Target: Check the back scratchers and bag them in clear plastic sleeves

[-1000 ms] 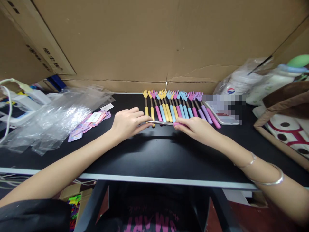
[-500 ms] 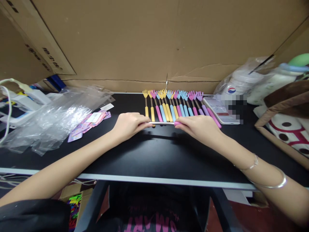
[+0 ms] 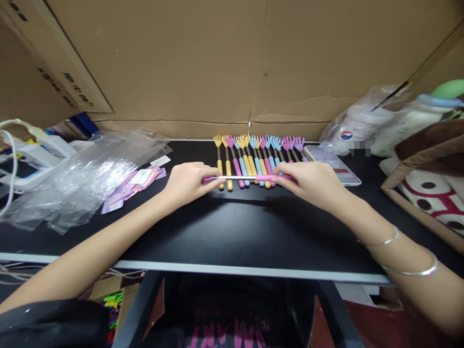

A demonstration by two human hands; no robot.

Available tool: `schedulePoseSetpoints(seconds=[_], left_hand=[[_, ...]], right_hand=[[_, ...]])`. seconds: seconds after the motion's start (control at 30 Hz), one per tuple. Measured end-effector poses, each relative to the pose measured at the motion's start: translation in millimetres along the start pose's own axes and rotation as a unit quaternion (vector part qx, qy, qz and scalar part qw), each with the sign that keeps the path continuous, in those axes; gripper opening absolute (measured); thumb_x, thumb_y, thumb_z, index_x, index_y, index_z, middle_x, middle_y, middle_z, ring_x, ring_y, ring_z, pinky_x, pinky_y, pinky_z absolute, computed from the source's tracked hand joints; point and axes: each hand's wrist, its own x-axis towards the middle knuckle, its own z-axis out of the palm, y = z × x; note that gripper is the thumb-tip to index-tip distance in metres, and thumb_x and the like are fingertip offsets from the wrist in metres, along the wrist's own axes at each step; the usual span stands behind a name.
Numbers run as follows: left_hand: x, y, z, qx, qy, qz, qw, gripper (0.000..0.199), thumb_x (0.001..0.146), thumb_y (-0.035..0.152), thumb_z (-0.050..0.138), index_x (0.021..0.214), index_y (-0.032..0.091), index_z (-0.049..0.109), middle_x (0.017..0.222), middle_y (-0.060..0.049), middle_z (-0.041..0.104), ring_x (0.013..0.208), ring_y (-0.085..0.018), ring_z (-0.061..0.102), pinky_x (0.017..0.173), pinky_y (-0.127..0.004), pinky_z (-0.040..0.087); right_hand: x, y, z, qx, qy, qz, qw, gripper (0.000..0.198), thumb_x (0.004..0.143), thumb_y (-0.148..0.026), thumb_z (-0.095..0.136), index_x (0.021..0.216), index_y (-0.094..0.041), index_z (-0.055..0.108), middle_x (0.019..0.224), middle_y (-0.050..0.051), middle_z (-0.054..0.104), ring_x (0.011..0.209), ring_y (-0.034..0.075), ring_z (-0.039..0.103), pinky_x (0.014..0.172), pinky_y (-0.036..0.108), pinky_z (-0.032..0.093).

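Holds one pink scratcher (image 3: pixel 264 178) crosswise and level above the middle of the desk (image 3: pixel 217 237), in front of a row of scratchers (image 3: pixel 250 169) near the back edge. Pinches the head end between thumb and fingers of the left hand (image 3: pixel 188 183), and the pink handle in the same way with the right hand (image 3: pixel 311 181), so has the grip closed on it at both ends. Finds towards the left edge of the desk clear plastic bags (image 3: pixel 90 164), with printed cards (image 3: pixel 136 183) just beside them. Finds to the right of the row a phone (image 3: pixel 335 165), then near the back right corner a white container (image 3: pixel 362 123) in clear plastic, and at the right edge a brown fabric bag (image 3: pixel 435 150). Cannot see well the head of the held scratcher, mostly covered by the left hand, nor the handles behind the right hand. Counts one phone, two bracelets (image 3: pixel 391 238) on the right arm, and more than ten scratchers in the row; cannot give their exact number because of overlapping.
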Motion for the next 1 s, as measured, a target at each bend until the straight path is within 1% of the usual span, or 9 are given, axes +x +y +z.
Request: schedulePoseSetpoints(seconds=[0.13,0.27,0.5,0.73,0.8,0.87,0.93,1.0], left_hand=[[0,-2,2,-0.001,0.011,0.002,1.0,0.035,0.092,0.052,0.05,0.088,0.027,0.074,0.073,-0.001,0.067,0.07,-0.015,0.059,0.055,-0.024,0.027],[-1,-6,8,-0.016,0.028,0.009,0.999,0.034,0.092,0.052,0.052,0.088,0.027,0.075,0.074,0.0,0.068,0.071,-0.015,0.058,0.055,-0.024,0.028],[-3,-6,12,0.012,0.127,0.066,0.99,0.035,0.094,0.048,0.051,0.082,0.024,0.073,0.065,0.001,0.066,0.064,-0.013,0.052,0.052,-0.026,0.027],[-3,-3,7,0.052,0.195,0.125,0.971,0.03,0.094,0.043,0.054,0.082,0.022,0.073,0.06,0.002,0.063,0.059,-0.012,0.049,0.05,-0.026,0.028],[-3,-3,4,0.063,0.207,0.137,0.967,0.03,0.094,0.042,0.054,0.083,0.022,0.073,0.06,0.002,0.063,0.058,-0.012,0.049,0.05,-0.026,0.028],[-3,-2,2,0.078,0.217,0.15,0.962,0.029,0.094,0.042,0.054,0.084,0.022,0.073,0.059,0.002,0.063,0.058,-0.012,0.049,0.049,-0.026,0.028],[-4,-2,0,0.099,0.23,0.167,0.954,0.028,0.093,0.042,0.056,0.084,0.023,0.073,0.058,0.002,0.062,0.057,-0.012,0.049,0.049,-0.027,0.028],[-4,-1,-2,0.123,0.242,0.184,0.945,0.025,0.092,0.041,0.058,0.084,0.023,0.073,0.057,0.002,0.061,0.057,-0.012,0.048,0.049,-0.027,0.027]], right_hand=[[1,-3,6,0.014,-0.002,0.016,1.0,0.041,0.096,-0.052,0.041,0.081,-0.023,0.066,0.067,0.0,0.07,0.058,0.015,0.062,0.051,0.025,0.027],[1,-5,12,0.042,-0.004,0.017,0.999,0.04,0.098,-0.047,0.039,0.083,-0.022,0.067,0.071,0.0,0.072,0.061,0.016,0.064,0.052,0.025,0.03],[2,-2,9,0.067,-0.008,0.025,0.997,0.042,0.099,-0.046,0.036,0.083,-0.023,0.067,0.072,0.0,0.072,0.062,0.016,0.062,0.053,0.025,0.031],[4,0,3,0.121,-0.041,0.03,0.991,0.041,0.098,-0.043,0.036,0.08,-0.023,0.067,0.062,-0.001,0.065,0.051,0.014,0.052,0.054,0.025,0.03],[5,0,2,0.154,-0.06,0.037,0.986,0.041,0.097,-0.043,0.036,0.08,-0.023,0.067,0.061,0.0,0.063,0.05,0.013,0.049,0.054,0.025,0.029],[5,0,0,0.203,-0.082,0.041,0.975,0.041,0.096,-0.043,0.036,0.079,-0.022,0.067,0.064,0.0,0.063,0.054,0.013,0.05,0.056,0.025,0.03],[5,0,-1,0.259,-0.107,0.037,0.959,0.043,0.096,-0.044,0.035,0.076,-0.02,0.065,0.067,0.001,0.062,0.057,0.013,0.05,0.059,0.026,0.032],[6,-2,-1,0.313,-0.132,0.032,0.94,0.046,0.096,-0.046,0.033,0.074,-0.019,0.063,0.064,0.001,0.058,0.057,0.013,0.047,0.061,0.027,0.032]])
